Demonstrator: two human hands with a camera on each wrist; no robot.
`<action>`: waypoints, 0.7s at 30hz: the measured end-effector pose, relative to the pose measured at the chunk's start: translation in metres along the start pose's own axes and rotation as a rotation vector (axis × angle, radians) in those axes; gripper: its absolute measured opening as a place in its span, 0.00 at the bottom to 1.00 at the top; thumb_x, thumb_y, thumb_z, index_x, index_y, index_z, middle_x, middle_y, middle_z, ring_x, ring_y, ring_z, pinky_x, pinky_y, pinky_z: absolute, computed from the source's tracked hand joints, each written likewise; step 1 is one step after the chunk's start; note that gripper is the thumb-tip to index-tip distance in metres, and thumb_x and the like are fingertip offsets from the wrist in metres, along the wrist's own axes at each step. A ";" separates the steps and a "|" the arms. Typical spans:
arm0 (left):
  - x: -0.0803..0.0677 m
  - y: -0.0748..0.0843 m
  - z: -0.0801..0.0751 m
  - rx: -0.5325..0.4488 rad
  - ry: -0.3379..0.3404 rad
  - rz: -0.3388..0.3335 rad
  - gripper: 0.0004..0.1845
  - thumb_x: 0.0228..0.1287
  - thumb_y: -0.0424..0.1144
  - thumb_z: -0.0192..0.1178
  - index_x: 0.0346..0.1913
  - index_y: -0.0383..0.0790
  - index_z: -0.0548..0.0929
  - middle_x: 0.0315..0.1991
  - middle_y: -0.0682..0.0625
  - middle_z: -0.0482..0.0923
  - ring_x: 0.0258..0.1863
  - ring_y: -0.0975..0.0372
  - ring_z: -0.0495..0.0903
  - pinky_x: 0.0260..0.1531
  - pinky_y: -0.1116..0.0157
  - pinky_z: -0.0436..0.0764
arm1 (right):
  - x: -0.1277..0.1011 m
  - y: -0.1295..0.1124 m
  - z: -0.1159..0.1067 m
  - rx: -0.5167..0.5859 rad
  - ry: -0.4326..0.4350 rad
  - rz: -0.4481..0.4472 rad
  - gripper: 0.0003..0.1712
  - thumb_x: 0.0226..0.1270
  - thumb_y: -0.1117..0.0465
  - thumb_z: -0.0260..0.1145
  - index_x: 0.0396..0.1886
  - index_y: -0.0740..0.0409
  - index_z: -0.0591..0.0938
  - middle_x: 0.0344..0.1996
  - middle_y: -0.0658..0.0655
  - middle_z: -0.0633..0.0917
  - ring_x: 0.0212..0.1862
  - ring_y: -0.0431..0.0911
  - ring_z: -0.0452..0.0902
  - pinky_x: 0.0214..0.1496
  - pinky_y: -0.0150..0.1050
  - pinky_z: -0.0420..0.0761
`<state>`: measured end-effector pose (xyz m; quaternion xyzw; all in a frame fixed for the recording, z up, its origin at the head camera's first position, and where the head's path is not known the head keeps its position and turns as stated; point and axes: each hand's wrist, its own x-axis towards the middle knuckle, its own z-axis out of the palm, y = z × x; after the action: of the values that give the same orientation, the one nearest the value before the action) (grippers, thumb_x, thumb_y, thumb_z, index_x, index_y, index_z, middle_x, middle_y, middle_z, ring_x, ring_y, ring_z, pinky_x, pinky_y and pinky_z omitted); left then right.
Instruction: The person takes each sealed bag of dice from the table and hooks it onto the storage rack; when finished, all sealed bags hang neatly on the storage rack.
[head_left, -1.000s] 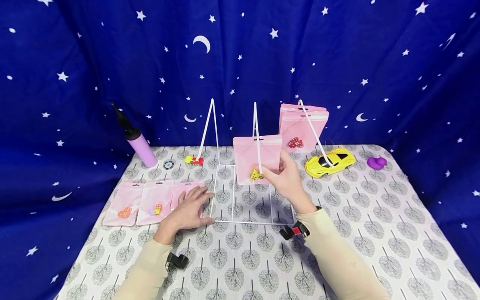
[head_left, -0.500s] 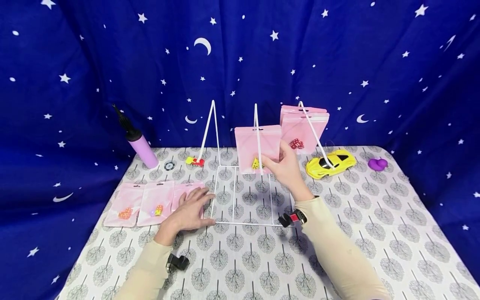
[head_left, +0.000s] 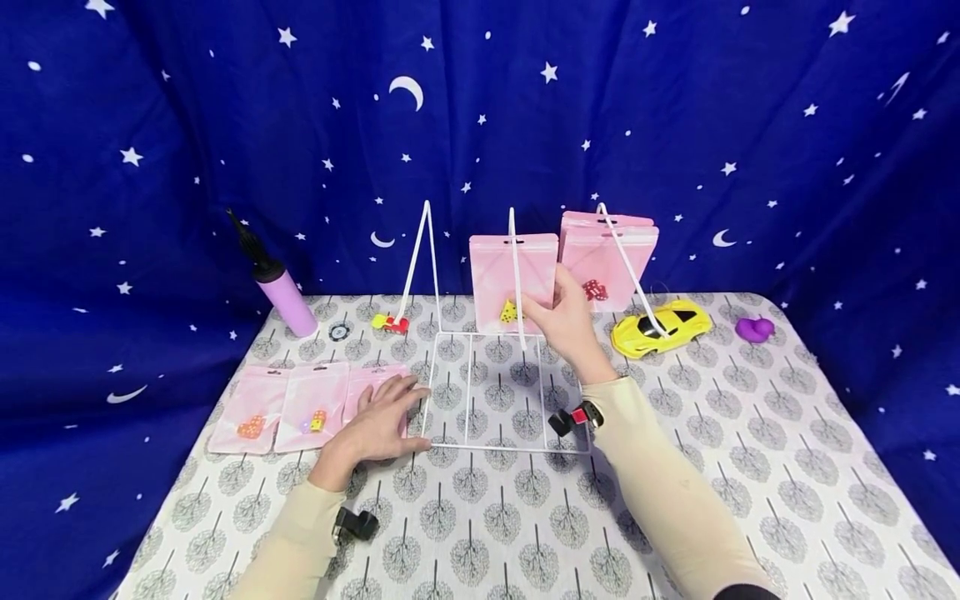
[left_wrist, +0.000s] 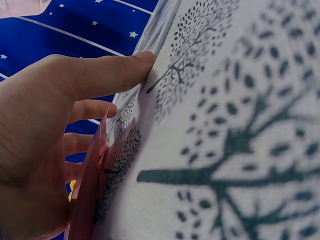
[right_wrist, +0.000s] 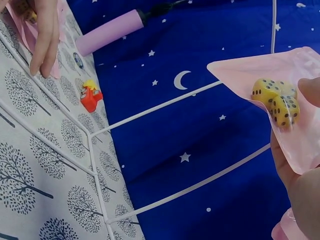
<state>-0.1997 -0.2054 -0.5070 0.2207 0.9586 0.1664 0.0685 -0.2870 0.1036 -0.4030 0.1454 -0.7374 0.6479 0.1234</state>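
Pouch (head_left: 513, 282) rose, pinched by right hand (head_left: 568, 327) (thumb front).

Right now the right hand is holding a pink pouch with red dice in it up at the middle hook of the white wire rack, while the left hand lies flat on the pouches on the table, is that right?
Not quite: the dice in the pink pouch that the right hand holds are yellow, as the right wrist view shows. The red dice sit in a pouch already hanging on the right hook. The rest stands: middle hook of the white wire rack, left hand flat on the table pouches.
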 end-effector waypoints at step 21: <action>0.001 -0.001 0.001 -0.010 0.004 -0.002 0.47 0.49 0.64 0.69 0.72 0.53 0.65 0.77 0.45 0.52 0.75 0.44 0.50 0.67 0.30 0.44 | 0.020 0.009 0.001 -0.032 0.031 0.051 0.26 0.55 0.58 0.76 0.51 0.60 0.76 0.41 0.58 0.85 0.34 0.40 0.81 0.36 0.31 0.83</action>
<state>-0.2006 -0.2056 -0.5088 0.2189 0.9581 0.1718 0.0677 -0.3089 0.1029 -0.4035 0.1144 -0.7492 0.6412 0.1204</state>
